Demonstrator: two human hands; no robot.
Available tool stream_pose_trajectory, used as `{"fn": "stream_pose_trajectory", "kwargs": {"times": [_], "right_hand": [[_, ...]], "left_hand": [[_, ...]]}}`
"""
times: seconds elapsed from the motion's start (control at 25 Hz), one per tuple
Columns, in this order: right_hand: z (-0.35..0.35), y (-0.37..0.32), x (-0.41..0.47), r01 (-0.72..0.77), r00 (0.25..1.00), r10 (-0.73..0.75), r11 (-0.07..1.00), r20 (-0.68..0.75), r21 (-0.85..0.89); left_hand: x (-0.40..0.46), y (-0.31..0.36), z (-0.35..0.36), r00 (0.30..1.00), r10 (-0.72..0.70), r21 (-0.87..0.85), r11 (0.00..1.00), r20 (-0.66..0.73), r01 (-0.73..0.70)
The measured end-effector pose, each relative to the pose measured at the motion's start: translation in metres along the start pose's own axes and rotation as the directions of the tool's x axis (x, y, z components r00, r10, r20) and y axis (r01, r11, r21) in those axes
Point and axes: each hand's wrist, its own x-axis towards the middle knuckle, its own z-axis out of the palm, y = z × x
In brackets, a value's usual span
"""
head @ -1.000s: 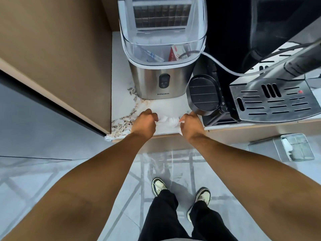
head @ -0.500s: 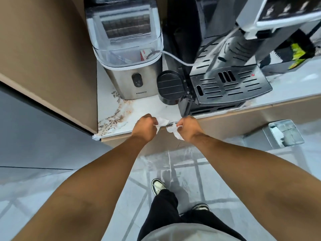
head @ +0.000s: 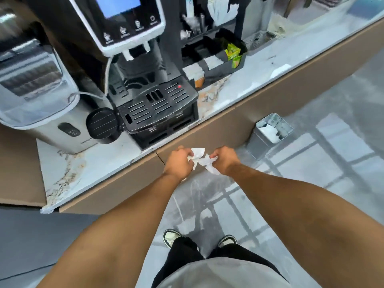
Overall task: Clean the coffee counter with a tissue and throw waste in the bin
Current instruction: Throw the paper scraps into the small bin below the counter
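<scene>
A crumpled white tissue [head: 200, 159] is held between both hands, in front of the counter's brown front panel and below its edge. My left hand [head: 180, 160] grips its left part and my right hand [head: 224, 161] grips its right part. The marble counter [head: 99, 161] runs from lower left to upper right, with brown specks near its left end. A square metal bin [head: 262, 136] stands on the floor to the right of my hands, against the counter front, with white tissue inside.
On the counter stand a steel ice maker [head: 41, 96], a black coffee machine [head: 149, 96] with a drip tray, and a black organiser [head: 216, 61] with sachets. A small white scrap [head: 279, 71] lies further right on the counter. My shoes [head: 199, 240] are on the grey tiled floor.
My hands lifted the tissue off the counter edge and drew back in front of the panel. The view swung right, bringing the coffee machine, organiser and bin into fuller view.
</scene>
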Motion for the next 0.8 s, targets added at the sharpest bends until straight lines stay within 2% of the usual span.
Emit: {"fn": "stream_pose_trajectory", "kwargs": {"times": [0.12, 0.4, 0.6, 0.8], "right_hand": [[-0.029, 0.061, -0.012, -0.061, 0.996, 0.066, 0.995, -0.058, 0.085], [-0.085, 0.191, -0.037, -0.207, 0.935, 0.284, 0.923, -0.212, 0.323], [-0.115, 0.254, -0.029, -0.292, 0.881, 0.404, 0.873, -0.245, 0.389], [-0.145, 0.309, 0.016, -0.382, 0.854, 0.485, 0.829, -0.186, 0.408]], "left_hand": [[0.012, 0.059, 0.030, 0.999, 0.040, -0.038, 0.999, 0.000, -0.040], [0.048, 0.162, 0.086, 0.962, 0.260, -0.011, 0.965, 0.086, -0.260], [0.098, 0.223, 0.124, 0.925, 0.350, -0.017, 0.936, 0.146, -0.351], [0.171, 0.267, 0.171, 0.920, 0.331, -0.063, 0.943, 0.211, -0.325]]}}
